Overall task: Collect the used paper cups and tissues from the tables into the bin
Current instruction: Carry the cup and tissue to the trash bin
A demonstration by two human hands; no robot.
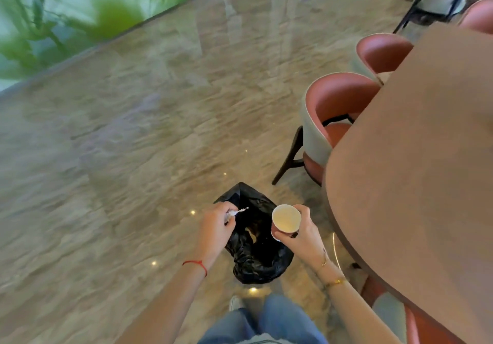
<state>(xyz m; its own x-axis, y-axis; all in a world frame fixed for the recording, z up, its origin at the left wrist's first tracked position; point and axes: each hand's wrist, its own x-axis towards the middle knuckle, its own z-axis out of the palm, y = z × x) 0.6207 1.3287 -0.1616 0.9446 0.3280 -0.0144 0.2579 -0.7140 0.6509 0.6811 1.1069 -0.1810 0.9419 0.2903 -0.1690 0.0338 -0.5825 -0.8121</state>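
A bin lined with a black bag (pixel 256 258) stands on the floor just ahead of my feet, its mouth open. My left hand (pixel 216 226) grips a crumpled white tissue (pixel 236 212) over the bin's left rim. My right hand (pixel 301 234) holds a paper cup (pixel 286 219) with a white inside and a reddish outside, tilted, above the bin's right side. The cup looks empty.
A large brown table (pixel 416 172) fills the right side, close to my right arm. Chairs with red seats (pixel 338 103) are tucked under its far edge. Glossy stone floor (pixel 133 156) stretches to the left and ahead. My jeans and a shoe show at the bottom.
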